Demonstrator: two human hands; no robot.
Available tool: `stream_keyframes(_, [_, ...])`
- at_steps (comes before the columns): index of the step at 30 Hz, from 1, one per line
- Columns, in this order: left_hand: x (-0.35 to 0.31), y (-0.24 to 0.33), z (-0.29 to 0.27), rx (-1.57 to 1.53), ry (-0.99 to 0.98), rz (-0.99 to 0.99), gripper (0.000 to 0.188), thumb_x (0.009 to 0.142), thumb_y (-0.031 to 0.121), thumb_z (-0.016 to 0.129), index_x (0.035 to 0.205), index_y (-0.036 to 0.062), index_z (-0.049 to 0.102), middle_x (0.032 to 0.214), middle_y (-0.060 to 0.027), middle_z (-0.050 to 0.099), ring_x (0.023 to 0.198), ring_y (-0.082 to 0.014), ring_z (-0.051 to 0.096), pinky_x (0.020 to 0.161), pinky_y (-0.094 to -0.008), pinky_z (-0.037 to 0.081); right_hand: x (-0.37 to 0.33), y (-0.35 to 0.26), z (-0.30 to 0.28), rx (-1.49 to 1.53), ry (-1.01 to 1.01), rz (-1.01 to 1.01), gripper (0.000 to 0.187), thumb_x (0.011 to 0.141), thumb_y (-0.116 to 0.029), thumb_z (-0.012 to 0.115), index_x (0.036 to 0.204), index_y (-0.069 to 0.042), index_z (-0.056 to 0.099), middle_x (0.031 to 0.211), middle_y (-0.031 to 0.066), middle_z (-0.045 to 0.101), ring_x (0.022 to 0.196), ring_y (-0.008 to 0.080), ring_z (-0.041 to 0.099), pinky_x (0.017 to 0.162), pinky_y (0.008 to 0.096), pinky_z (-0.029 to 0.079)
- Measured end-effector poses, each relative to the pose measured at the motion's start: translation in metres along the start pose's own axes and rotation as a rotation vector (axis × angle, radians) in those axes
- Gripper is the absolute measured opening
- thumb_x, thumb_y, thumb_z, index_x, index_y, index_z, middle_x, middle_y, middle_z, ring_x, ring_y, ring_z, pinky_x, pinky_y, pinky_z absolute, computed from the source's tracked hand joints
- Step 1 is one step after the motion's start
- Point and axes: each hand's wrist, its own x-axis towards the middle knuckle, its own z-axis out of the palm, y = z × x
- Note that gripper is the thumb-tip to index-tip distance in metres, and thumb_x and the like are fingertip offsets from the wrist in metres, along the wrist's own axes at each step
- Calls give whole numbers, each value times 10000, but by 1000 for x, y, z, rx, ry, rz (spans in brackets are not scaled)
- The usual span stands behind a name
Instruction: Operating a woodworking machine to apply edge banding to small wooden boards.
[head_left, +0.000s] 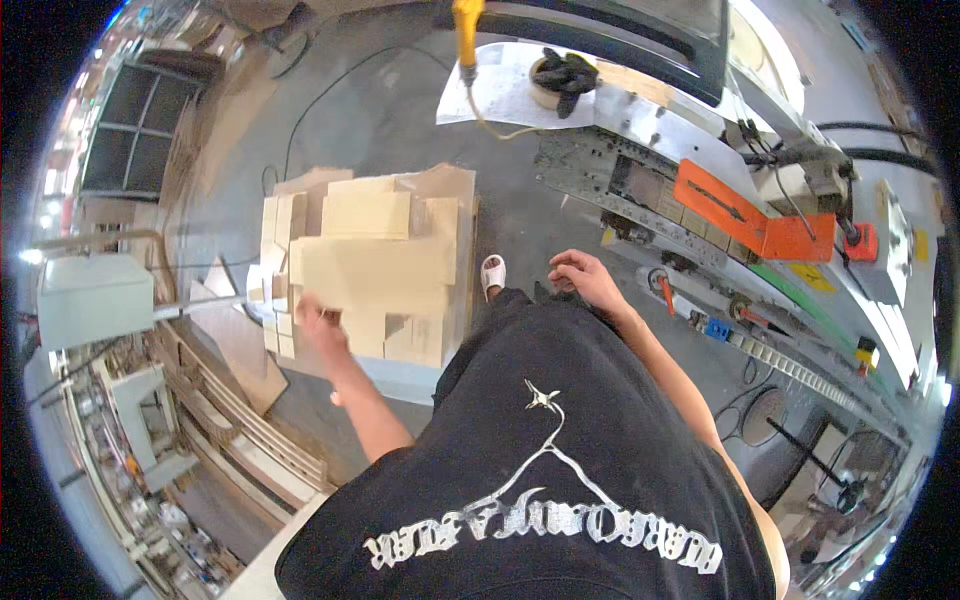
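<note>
A stack of small tan cardboard boxes [370,265] sits to my left, packed close together in blocks. My left hand [322,325] is over the stack's left part, smeared by motion, and its fingers cannot be made out. Whether it touches a box is unclear. Beside my right hip hangs my right hand [590,282], its fingers loosely bent and nothing visible in them. The machine's long metal frame [690,235] is nearest to that hand.
Along the right runs the machine, with an orange guard plate [750,215] and a red button box [860,243]. A tub of dark pieces [563,80] stands on its far end; a yellow hand control [466,35] hangs nearby. Conveyor rails [230,420] lie at left. A cable [320,100] crosses the floor.
</note>
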Motion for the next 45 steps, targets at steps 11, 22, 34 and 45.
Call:
stream_keyframes(11, [-84, -98, 282, -65, -505, -200, 359, 932, 278, 560, 1165, 77, 376, 1020, -119, 549, 785, -254, 604, 678, -369, 535, -30, -11, -6, -91, 121, -187, 225, 899, -117, 512, 1058, 13, 605, 909, 55, 660, 838, 132, 614, 748, 276, 483])
stream_keyframes(22, [-50, -123, 328, 642, -674, 272, 345, 876, 198, 639, 1164, 10, 612, 905, -104, 649, 819, -208, 636, 660, -309, 506, 43, -25, -25, 365, 728, -301, 309, 809, 3, 453, 1060, 105, 601, 964, 127, 650, 874, 180, 633, 786, 280, 516])
stream_keyframes(34, [-131, -84, 367, 632, -1039, 561, 270, 825, 71, 618, 1090, 21, 626, 879, -114, 684, 731, -199, 654, 675, -313, 512, 13, -37, -64, 992, 1064, -459, 197, 816, 7, 450, 968, 12, 574, 875, 86, 590, 753, 171, 585, 688, 293, 510])
stream_keyframes(45, [-221, -104, 398, 458, -1405, -42, 287, 850, 46, 574, 1135, 14, 585, 959, -87, 636, 675, -140, 611, 596, -277, 504, -33, 5, -158, 994, 1401, -588, 180, 803, 56, 379, 955, 32, 473, 836, 142, 583, 723, 224, 617, 666, 334, 559])
